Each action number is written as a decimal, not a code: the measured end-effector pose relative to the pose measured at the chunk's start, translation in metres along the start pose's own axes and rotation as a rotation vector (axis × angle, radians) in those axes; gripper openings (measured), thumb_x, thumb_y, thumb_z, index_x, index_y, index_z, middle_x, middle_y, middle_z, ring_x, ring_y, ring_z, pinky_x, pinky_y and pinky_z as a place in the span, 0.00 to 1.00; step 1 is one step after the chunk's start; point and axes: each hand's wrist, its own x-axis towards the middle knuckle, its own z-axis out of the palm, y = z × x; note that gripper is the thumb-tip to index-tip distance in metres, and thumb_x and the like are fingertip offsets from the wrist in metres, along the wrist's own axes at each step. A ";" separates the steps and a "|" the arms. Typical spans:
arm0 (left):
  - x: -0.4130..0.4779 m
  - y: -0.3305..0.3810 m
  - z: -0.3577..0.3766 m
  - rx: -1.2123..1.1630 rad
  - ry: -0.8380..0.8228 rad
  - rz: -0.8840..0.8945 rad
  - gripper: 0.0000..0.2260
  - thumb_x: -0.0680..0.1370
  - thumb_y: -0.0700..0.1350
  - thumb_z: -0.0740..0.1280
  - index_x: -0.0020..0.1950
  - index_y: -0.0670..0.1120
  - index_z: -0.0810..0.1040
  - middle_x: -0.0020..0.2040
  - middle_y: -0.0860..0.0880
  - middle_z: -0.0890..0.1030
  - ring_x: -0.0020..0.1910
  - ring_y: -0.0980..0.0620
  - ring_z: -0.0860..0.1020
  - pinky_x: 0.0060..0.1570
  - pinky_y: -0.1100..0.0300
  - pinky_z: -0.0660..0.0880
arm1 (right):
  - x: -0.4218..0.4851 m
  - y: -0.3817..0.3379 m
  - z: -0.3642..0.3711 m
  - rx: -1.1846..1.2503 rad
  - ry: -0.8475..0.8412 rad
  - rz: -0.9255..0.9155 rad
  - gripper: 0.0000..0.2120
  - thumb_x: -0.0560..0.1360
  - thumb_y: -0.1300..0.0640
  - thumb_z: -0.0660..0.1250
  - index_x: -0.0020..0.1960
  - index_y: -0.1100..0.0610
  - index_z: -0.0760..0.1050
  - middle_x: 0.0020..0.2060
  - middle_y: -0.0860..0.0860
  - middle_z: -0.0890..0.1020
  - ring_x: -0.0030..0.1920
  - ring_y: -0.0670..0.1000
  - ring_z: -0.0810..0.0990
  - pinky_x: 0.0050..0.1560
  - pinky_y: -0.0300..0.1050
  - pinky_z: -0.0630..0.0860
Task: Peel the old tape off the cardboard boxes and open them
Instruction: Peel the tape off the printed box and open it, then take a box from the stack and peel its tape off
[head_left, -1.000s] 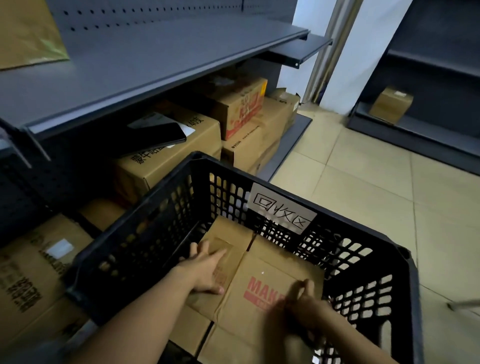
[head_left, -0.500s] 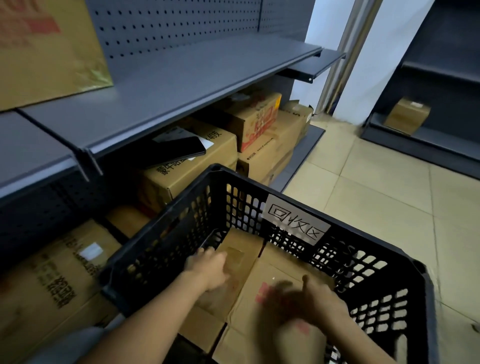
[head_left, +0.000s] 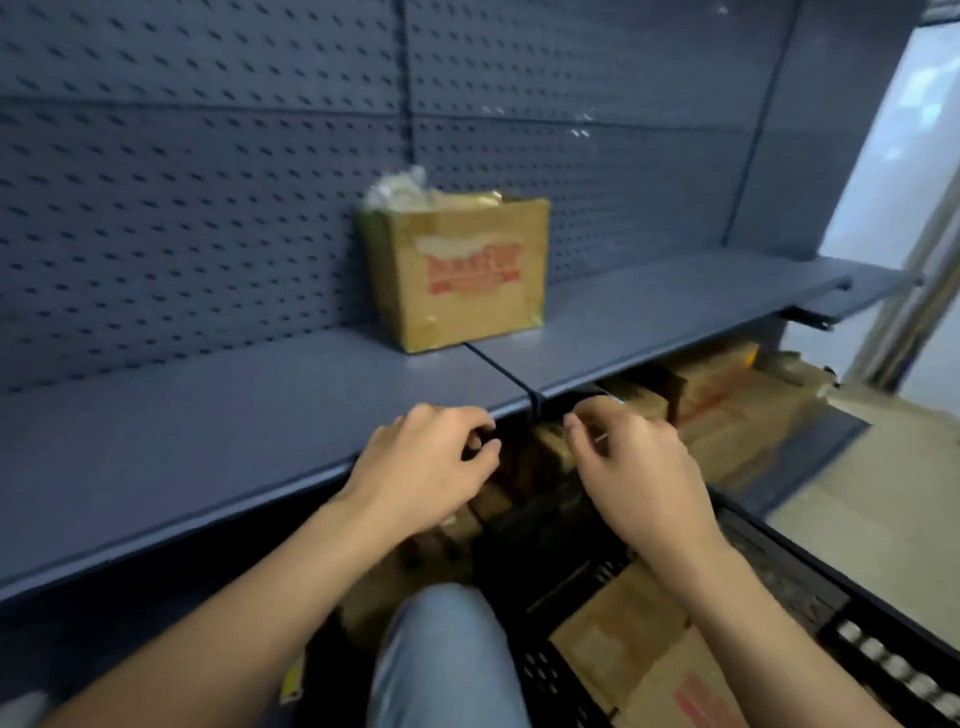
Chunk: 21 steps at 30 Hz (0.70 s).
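A cardboard box (head_left: 467, 275) with red print stands upright on the grey shelf (head_left: 208, 415), against the perforated back panel. Shiny tape runs along its edges and a crumpled clear wad (head_left: 400, 189) sits on its top. My left hand (head_left: 426, 462) and my right hand (head_left: 634, 467) hover side by side in front of the shelf's front edge, below the box and apart from it. The fingers of both are loosely curled and I see nothing held. Flattened cardboard (head_left: 639, 639) lies in the black crate (head_left: 779, 571) at the lower right.
More cardboard boxes (head_left: 727, 405) are stacked under the shelf on the right. My knee in blue jeans (head_left: 441, 654) is at the bottom centre. Pale tiled floor (head_left: 883, 493) lies to the right of the crate.
Both hands have come up out of the crate to the shelf's front edge. The view has swung up and left, so the box on the shelf now shows.
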 end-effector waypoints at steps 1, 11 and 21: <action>-0.012 -0.012 -0.023 0.009 0.060 -0.032 0.11 0.79 0.57 0.63 0.59 0.58 0.78 0.50 0.56 0.82 0.52 0.49 0.80 0.49 0.52 0.78 | 0.006 -0.024 0.002 0.029 0.007 -0.053 0.10 0.80 0.45 0.60 0.52 0.49 0.77 0.45 0.49 0.82 0.49 0.57 0.80 0.38 0.49 0.73; -0.160 -0.150 -0.183 0.165 0.604 -0.380 0.11 0.80 0.54 0.63 0.59 0.55 0.79 0.56 0.57 0.80 0.57 0.52 0.78 0.53 0.52 0.76 | 0.024 -0.261 0.043 0.309 -0.111 -0.498 0.12 0.79 0.45 0.61 0.55 0.50 0.78 0.49 0.52 0.83 0.52 0.57 0.81 0.49 0.53 0.78; -0.259 -0.219 -0.250 0.272 0.926 -0.461 0.16 0.76 0.50 0.62 0.59 0.47 0.81 0.56 0.51 0.81 0.58 0.48 0.77 0.56 0.51 0.76 | -0.007 -0.418 0.079 0.473 -0.290 -0.688 0.17 0.81 0.43 0.60 0.64 0.50 0.75 0.51 0.46 0.80 0.52 0.48 0.78 0.54 0.52 0.78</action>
